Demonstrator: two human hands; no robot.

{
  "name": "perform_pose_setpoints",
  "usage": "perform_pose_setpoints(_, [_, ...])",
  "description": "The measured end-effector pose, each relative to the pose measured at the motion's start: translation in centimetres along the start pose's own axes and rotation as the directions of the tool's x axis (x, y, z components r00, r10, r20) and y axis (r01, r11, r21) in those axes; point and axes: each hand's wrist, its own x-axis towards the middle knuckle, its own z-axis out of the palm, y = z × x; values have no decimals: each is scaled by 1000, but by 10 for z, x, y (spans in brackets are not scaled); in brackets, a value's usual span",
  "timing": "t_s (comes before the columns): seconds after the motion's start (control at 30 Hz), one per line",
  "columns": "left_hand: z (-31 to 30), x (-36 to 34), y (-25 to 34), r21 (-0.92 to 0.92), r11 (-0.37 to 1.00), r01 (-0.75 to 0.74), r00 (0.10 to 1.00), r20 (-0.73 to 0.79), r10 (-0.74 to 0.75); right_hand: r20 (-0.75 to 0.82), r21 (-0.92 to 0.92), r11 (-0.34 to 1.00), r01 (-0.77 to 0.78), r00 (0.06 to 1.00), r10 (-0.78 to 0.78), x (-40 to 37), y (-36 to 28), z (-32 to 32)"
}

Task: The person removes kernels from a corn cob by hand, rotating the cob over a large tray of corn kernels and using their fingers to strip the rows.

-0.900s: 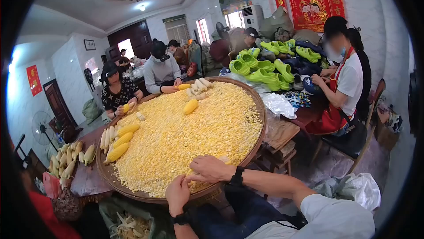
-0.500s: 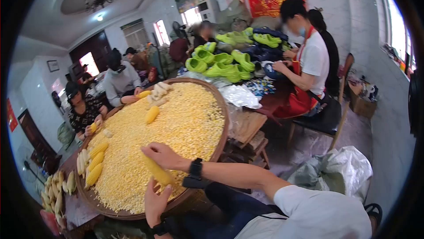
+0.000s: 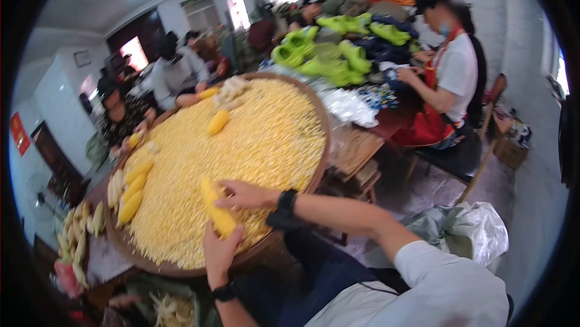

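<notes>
A yellow ear of corn is held upright and slightly tilted over the near part of a big round tray. My left hand wraps its lower end. My right hand grips the ear's upper right side, fingers bent against the kernels. Loose corn kernels cover the tray in a thick layer. Several whole yellow ears lie at the tray's left rim, with pale bare cobs beside them. Another yellow ear rests on the kernels farther back, near more bare cobs.
Unshelled ears are heaped left of the tray, with a sack of husks below. Co-workers sit at the far left rim and at a right-hand table with green clogs. A wooden stool and a plastic sack stand right.
My right hand has moved from the ear's top end down onto its side. My left hand has closed around the lower end. The view has shifted, with the ear more upright.
</notes>
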Motion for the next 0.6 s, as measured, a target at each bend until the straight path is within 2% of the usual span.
perform_pose_setpoints(0.03, [1, 1, 4, -83, 996, 43, 999, -4, -43, 82, -69, 997, -27, 996, 33, 8, 16, -6])
perform_pose_setpoints(0.1, [1, -3, 17, -163, 980, 116, 991, -48, -125, 252, -105, 992, -73, 963, 98, 3, -3, -7])
perform_pose_setpoints(0.2, [-1, -3, 8, -255, 966, 46, 994, -83, -69, 242, -113, 988, -101, 962, 126, -12, -23, 0])
perform_pose_setpoints(0.3, [-3, -8, 11, -138, 988, 71, 992, -98, -85, 303, -71, 993, -91, 947, 108, -6, -10, -1])
perform_pose_setpoints(0.43, [0, -8, 5, 278, 954, -110, 990, -59, 131, 307, -143, 983, -117, 939, 156, -9, -11, -4])
perform_pose_setpoints(0.53, [5, -14, 9, 456, 889, -37, 993, -81, 83, 314, -137, 982, -134, 934, 171, -8, -5, -6])
perform_pose_setpoints(0.6, [6, -12, 9, 508, 861, -4, 991, -112, 70, 341, -103, 989, -105, 930, 135, -6, -3, -5])
